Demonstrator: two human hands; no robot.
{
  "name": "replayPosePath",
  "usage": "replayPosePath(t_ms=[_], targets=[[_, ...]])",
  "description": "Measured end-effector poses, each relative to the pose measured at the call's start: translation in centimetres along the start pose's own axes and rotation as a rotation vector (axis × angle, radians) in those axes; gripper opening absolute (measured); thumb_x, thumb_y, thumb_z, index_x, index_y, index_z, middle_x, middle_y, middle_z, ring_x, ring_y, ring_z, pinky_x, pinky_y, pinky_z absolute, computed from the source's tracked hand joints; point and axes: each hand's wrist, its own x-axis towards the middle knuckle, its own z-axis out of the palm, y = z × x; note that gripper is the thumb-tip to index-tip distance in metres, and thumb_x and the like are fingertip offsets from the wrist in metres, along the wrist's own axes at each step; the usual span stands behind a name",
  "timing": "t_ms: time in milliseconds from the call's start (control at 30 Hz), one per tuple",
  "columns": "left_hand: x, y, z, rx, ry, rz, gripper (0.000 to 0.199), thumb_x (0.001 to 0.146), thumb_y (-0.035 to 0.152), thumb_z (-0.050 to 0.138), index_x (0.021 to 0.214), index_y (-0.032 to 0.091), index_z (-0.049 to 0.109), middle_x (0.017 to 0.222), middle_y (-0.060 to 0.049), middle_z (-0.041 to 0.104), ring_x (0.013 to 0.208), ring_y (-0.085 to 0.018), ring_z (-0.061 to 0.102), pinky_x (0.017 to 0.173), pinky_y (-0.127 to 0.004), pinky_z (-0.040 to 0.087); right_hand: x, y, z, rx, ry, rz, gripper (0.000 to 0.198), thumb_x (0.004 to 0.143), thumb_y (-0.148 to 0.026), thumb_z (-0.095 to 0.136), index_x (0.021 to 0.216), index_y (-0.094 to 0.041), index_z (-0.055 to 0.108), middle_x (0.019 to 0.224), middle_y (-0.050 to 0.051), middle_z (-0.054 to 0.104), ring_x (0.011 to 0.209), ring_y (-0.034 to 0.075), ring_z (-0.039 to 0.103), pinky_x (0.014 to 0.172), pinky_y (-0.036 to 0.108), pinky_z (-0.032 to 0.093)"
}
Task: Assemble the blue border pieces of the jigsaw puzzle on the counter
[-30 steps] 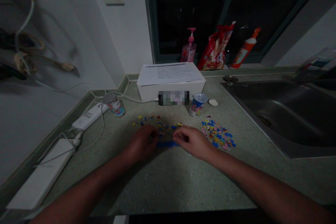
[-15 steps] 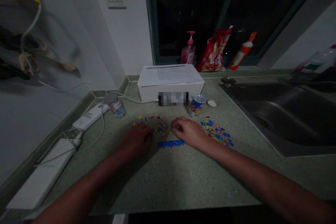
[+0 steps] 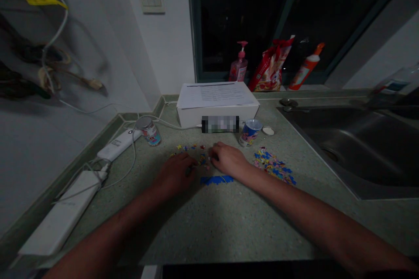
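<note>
My left hand (image 3: 178, 170) rests low over the counter, its fingers curled down; whatever they hold, if anything, is hidden. Opposite it, my right hand (image 3: 227, 158) has thumb and fingers pinched together, with a small jigsaw piece partly showing at the tips. Between and behind the hands lie several loose jigsaw pieces (image 3: 203, 158), mostly yellow and blue. Nearer to me is a blue strip of joined jigsaw pieces (image 3: 216, 180), close to my right wrist. A larger heap of mixed jigsaw pieces (image 3: 275, 168) lies to the right of my right forearm.
Behind the hands stand an open blue can (image 3: 250, 133), its lid (image 3: 268, 130) and a white box (image 3: 218, 96). At left are a lidded jar (image 3: 149, 130) and white power strips (image 3: 65, 209) with cables. A steel sink (image 3: 304, 139) is at right.
My hands have come closer together: the right has moved left over the loose pieces and the left slightly right. The whole view has shifted a little. The blue strip stays in place.
</note>
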Motion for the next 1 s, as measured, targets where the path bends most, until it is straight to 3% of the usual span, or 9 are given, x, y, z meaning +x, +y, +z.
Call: replayPosePath(t_ms=[233,333,500,767,1000], targets=[[0.1,0.5,0.0,0.017,-0.069,-0.074,0.018,0.091,0.015,0.068,0.102,0.026,0.076,0.094,-0.006,0.073,0.086,-0.031,0.071,0.081,-0.047,0.057,-0.1,1.0,-0.3,-0.012,0.033,-0.063,0.039,0.104,-0.014,0.054,0.13,-0.025,0.081,0.124,0.009,0.075,0.102,0.024,0.074,0.078,0.032,0.046],[0.1,0.3,0.1,-0.024,-0.046,-0.072,0.013,0.091,0.019,0.071,0.1,0.027,0.076,0.092,-0.006,0.072,0.084,-0.031,0.07,0.081,-0.047,0.057,-0.5,1.0,-0.3,0.018,0.091,-0.013,0.032,0.105,-0.021,0.058,0.127,-0.021,0.08,0.123,0.01,0.075,0.1,0.024,0.073,0.078,0.033,0.047],[0.1,0.3,0.0,-0.014,-0.067,-0.073,0.01,0.092,0.022,0.07,0.098,0.028,0.076,0.091,-0.006,0.073,0.084,-0.03,0.07,0.081,-0.046,0.057,-0.6,0.6,-0.5,0.003,0.021,0.032,0.02,0.099,-0.027,0.068,0.113,-0.02,0.081,0.118,0.011,0.074,0.097,0.024,0.072,0.076,0.033,0.046],[1.2,2.6,-1.7,0.09,-0.275,-0.242,0.016,0.098,0.021,0.065,0.108,0.025,0.076,0.108,-0.008,0.076,0.103,-0.03,0.071,0.098,-0.048,0.055,1.0,0.8,-0.4,0.039,-0.053,0.059,0.017,0.094,-0.025,0.074,0.11,-0.022,0.081,0.118,0.009,0.077,0.099,0.024,0.073,0.075,0.031,0.045],[1.0,2.4,-1.5,0.095,-0.266,-0.212,0.018,0.095,0.018,0.065,0.107,0.025,0.076,0.107,-0.008,0.076,0.101,-0.032,0.07,0.094,-0.05,0.056,1.7,1.1,-0.5,0.067,-0.083,0.078,0.023,0.092,-0.025,0.076,0.114,-0.023,0.08,0.121,0.008,0.079,0.104,0.024,0.074,0.077,0.03,0.046]])
